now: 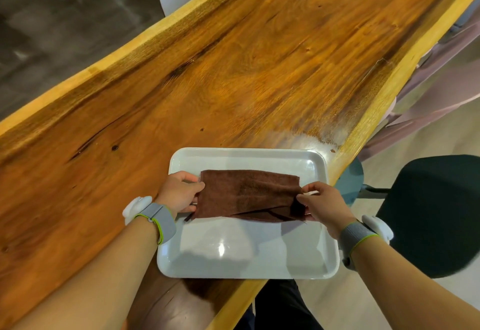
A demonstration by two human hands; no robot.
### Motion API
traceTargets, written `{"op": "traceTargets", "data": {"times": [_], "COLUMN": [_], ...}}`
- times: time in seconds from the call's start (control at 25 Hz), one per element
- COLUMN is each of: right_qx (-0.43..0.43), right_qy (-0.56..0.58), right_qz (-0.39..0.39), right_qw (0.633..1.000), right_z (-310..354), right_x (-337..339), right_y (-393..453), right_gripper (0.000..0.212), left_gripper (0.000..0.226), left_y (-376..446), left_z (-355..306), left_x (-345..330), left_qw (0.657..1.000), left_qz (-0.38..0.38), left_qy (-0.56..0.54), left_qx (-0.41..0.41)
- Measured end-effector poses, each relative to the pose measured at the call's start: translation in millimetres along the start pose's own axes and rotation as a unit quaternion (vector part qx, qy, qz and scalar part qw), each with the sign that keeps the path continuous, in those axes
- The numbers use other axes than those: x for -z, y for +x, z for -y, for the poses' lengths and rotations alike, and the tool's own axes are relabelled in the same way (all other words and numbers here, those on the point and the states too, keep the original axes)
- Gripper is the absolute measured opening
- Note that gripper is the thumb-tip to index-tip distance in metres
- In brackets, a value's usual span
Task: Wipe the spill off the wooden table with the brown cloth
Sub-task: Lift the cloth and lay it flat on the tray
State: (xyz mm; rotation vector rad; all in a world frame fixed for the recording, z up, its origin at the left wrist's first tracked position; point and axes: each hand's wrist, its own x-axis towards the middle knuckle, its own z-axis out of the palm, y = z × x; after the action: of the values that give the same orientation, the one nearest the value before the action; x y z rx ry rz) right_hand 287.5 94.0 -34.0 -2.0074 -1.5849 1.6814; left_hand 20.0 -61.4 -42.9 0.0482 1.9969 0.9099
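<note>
two bare arms with grey wrist bands reach out from the near edge of the wooden table [233, 75]. left hand [179, 192] pinches the left end of the brown cloth [249, 194] between thumb and fingers, with the fingers curled shut on it. right hand [324, 205] pinches the right end the same way. both hold the cloth between them, over the far half of the white tray [233, 257], which sits at the near right side of the table. i cannot tell if the cloth is lifted a bit or rests on the tray. it looks soft, light and floppy, and it is folded, so it should bend and bunch up with ease, and the ends look like good places to grab. a pale wet patch, most likely the spill [311, 134], lies just past the tray's far right corner, near the table's right edge.
</note>
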Motion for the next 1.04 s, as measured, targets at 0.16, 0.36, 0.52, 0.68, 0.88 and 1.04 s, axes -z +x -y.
{"op": "traceTargets", "data": {"times": [0.16, 0.36, 0.52, 0.68, 0.88, 1.04], "right_qx": [0.116, 0.157, 0.176, 0.219, 0.217, 0.205], "right_qy": [-0.26, -0.357, -0.417, -0.411, -0.376, -0.353], "right_qz": [-0.05, -0.025, -0.005, -0.018, -0.036, -0.032], "right_qw": [0.957, 0.92, 0.892, 0.885, 0.9, 0.912], "right_z": [17.4, 37.5, 37.9, 50.4, 75.0, 73.3], "right_x": [3.5, 1.3, -4.8, -0.3, 3.6, -0.6], "right_y": [13.6, 38.1, 44.9, 49.3, 60.7, 63.5], "right_gripper": [0.015, 0.019, 0.015, 0.015, 0.013, 0.012], "left_gripper": [0.022, 0.024, 0.009, 0.021, 0.009, 0.007], "left_y": [17.2, 29.2, 32.2, 34.4, 42.6, 39.3], "left_z": [-11.4, -31.0, -41.6, -53.5, -64.3, -56.1], "left_x": [0.5, -4.8, -8.8, -8.8, -10.4, -13.8], "left_qw": [0.967, 0.929, 0.895, 0.887, 0.897, 0.91], "left_qz": [-0.06, -0.036, 0.013, 0.011, -0.049, -0.083], "left_qy": [0.213, 0.319, 0.4, 0.386, 0.325, 0.304], "left_qx": [-0.127, -0.184, -0.196, -0.255, -0.297, -0.27]}}
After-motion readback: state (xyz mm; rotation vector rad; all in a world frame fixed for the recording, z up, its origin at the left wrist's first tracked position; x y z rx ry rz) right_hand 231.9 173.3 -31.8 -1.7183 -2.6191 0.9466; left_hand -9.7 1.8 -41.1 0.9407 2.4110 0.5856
